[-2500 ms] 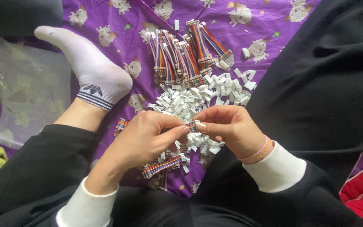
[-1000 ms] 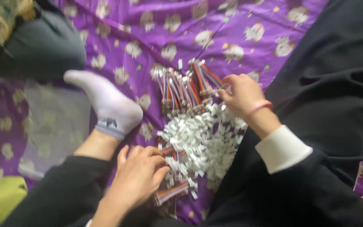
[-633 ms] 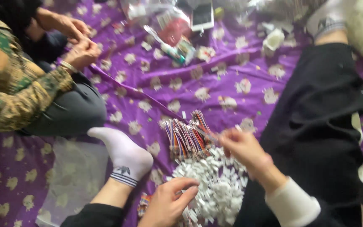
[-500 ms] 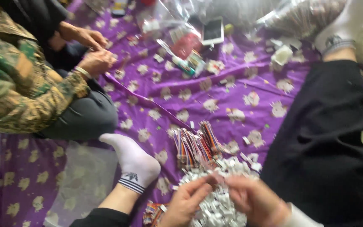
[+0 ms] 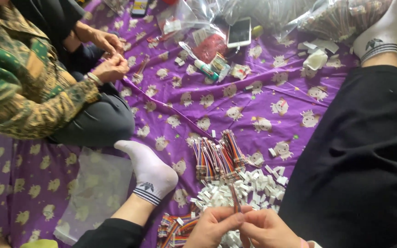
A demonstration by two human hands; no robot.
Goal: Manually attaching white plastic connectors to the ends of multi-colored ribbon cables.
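At the bottom edge my left hand (image 5: pixel 214 228) and my right hand (image 5: pixel 266 229) meet, both pinching one thin multicoloured ribbon cable (image 5: pixel 234 198) that sticks up between the fingertips. Just beyond them lies a heap of small white plastic connectors (image 5: pixel 240 190). Behind the heap rests a fanned bundle of ribbon cables (image 5: pixel 217 156). More coloured cables (image 5: pixel 175 226) lie left of my left hand. My white-socked foot (image 5: pixel 149 172) rests on the purple patterned sheet (image 5: pixel 235 105).
Another person in a green patterned sleeve (image 5: pixel 28 92) sits at the left, their hands (image 5: pixel 109 57) busy together. A phone (image 5: pixel 239 32), a small tube (image 5: pixel 206 70) and plastic bags (image 5: pixel 345 18) lie at the far side. A clear bag (image 5: pixel 93 193) lies beside my foot.
The view has tilted up, bringing the other person and far clutter into sight. My right hand reached to the cable bundle, came back, and both hands now grip one cable.
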